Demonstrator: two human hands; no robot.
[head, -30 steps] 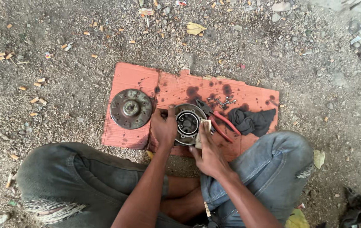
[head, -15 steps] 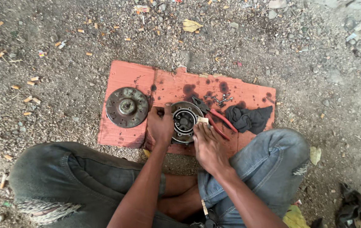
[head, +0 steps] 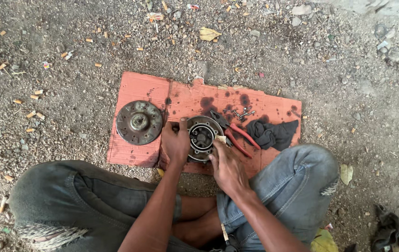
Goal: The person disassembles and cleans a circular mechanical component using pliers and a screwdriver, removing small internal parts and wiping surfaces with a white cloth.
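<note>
Our left hand (head: pixel 176 142) grips the hub (head: pixel 203 137) rim and our right hand (head: pixel 227 165) pinches its right edge near the cardboard's (head: pixel 139 86) front edge. Pliers (head: pixel 237 135) crowd the right; the disc (head: pixel 139 122) lies apart left. Both hands stay put since before.

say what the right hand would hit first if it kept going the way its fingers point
The right hand points up and slightly left, its fingertips already at the round metal part on the red cardboard. Going on, it would likely meet that part's rim and hub first; the red-handled pliers lie just to the right.
</note>
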